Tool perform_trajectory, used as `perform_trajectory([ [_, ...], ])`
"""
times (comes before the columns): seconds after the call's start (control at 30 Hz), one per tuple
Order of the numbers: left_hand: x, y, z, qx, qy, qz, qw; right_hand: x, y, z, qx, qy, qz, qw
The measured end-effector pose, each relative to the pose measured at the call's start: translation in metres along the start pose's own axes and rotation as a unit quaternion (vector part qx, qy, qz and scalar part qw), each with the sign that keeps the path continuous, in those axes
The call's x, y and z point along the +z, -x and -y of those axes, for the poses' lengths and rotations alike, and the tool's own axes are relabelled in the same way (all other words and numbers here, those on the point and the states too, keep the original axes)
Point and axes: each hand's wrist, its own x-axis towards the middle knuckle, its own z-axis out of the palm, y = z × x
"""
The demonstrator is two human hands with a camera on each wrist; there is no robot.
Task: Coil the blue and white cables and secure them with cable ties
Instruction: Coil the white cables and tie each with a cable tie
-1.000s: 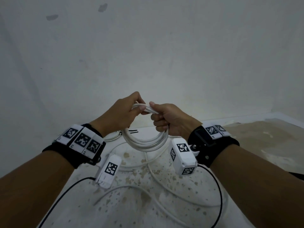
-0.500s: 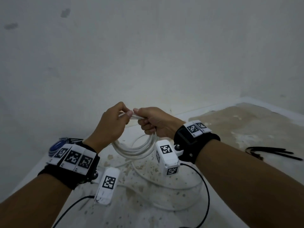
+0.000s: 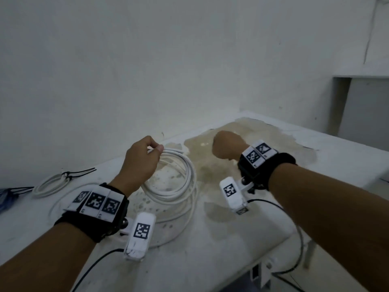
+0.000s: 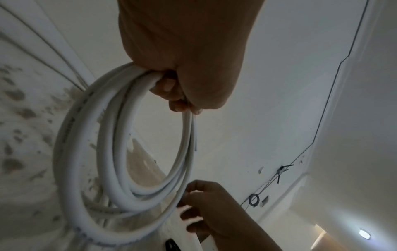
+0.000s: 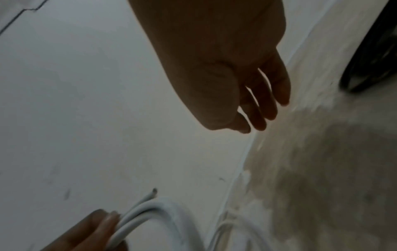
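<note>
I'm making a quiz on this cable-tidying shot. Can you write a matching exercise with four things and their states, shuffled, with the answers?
Things:
1. left hand
2. right hand
3. small white coil
4. blue cable

States:
A. lies on the table, bound with black ties
B. grips the large white coil
C. at the left edge of the head view
D. holds nothing, fingers loose

Pairs: 1-B, 2-D, 3-A, 4-C
</note>
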Motion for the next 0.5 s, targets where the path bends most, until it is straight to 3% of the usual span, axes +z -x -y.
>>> perform_trajectory([
  [0.1,0.015,0.003,-0.010,-0.007,0.007,0.018,1.000,-0.012,0.011,-0.039,0.036,0.105,0.019,0.994],
  [0.27,0.026,0.005,-0.021,-0.017,0.023,0.033,0.999,-0.008,0.023,-0.048,0.054,0.147,0.108,0.982],
  [0.5,0.019,0.006,-0.019,-0.027,0.026,0.034,0.999,-0.008,0.022,-0.044,0.024,0.175,0.057,0.983],
])
